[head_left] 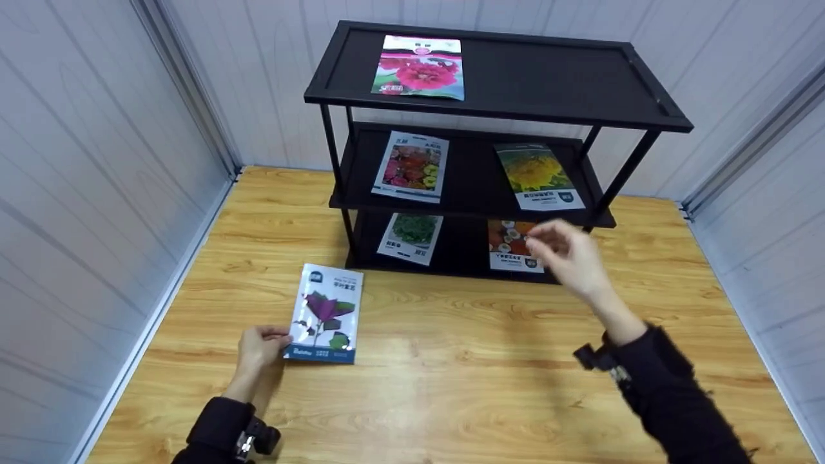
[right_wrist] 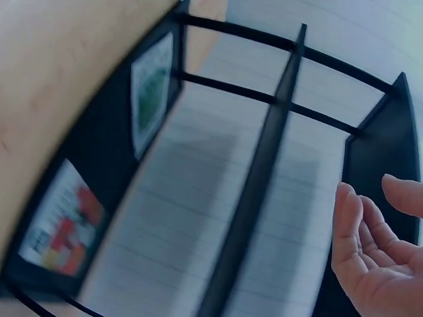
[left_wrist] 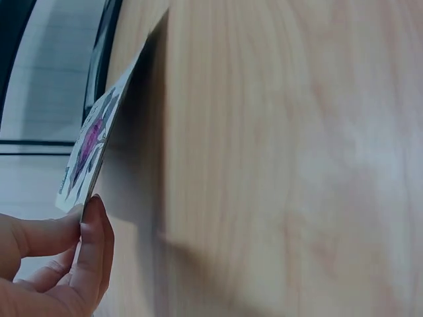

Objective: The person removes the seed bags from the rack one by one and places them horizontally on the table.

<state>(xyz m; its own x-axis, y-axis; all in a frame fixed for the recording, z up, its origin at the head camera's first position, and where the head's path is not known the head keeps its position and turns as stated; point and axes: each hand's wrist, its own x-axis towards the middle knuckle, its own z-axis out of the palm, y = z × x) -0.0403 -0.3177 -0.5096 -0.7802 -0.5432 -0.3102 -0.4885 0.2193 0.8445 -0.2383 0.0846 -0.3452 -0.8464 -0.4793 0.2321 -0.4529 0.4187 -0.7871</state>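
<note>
The left hand is pinched nearly closed, thumb against fingers, on a lower corner of a white, flat rectangular packet printed with a purple flower and a blue bottom band. The packet tilts above the wood-grain tabletop, its gripped end raised, in front of the rack's left end; whether the far end touches is unclear. The right hand holds nothing: its fingers bend loosely, with a moderate gap to the thumb. It is raised before the rack's right side.

Both forearms, in black sleeves, reach forward from the lower corners.

Beyond stands one black three-tier rack, carrying five flat packets: one pink-flower packet on top; one mixed-flower packet and one yellow-flower packet on the middle tier; one green-leaf packet and one orange-and-white packet on the bottom. With the held one, six packets show. Pale panel walls surround everything.
</note>
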